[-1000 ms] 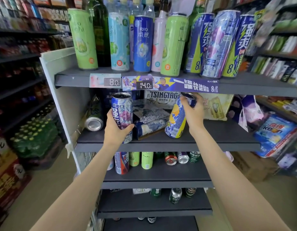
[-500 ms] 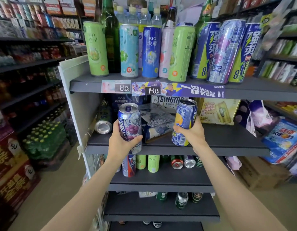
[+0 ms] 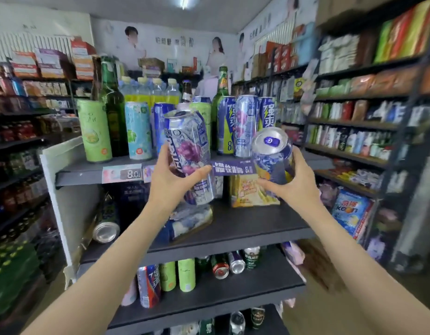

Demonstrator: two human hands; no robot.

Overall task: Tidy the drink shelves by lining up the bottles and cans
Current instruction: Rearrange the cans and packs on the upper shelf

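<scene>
My left hand [image 3: 168, 180] grips a tall silver-purple grape can [image 3: 189, 146], held tilted in the air in front of the top shelf [image 3: 88, 169]. My right hand [image 3: 293, 182] grips a blue-and-yellow can [image 3: 273, 153], tipped so its silver lid faces me. Both cans hang at the height of the top shelf's front edge, clear of the second shelf [image 3: 252, 226]. Behind them on the top shelf stand a row of tall cans: green [image 3: 94, 131], light blue [image 3: 137, 131] and blue-and-yellow ones [image 3: 245, 124], with green glass bottles [image 3: 113, 112] among them.
On the second shelf a can [image 3: 105, 226] lies on its side at the left, beside a tipped multipack [image 3: 189, 221] and a yellow carton [image 3: 247, 192]. The third shelf [image 3: 233, 293] holds upright and fallen cans. Stocked racks flank both sides.
Both hands have lifted their cans from the second shelf up to the level of the top shelf. The cans tilted on the way, and the camera view swung upward.
</scene>
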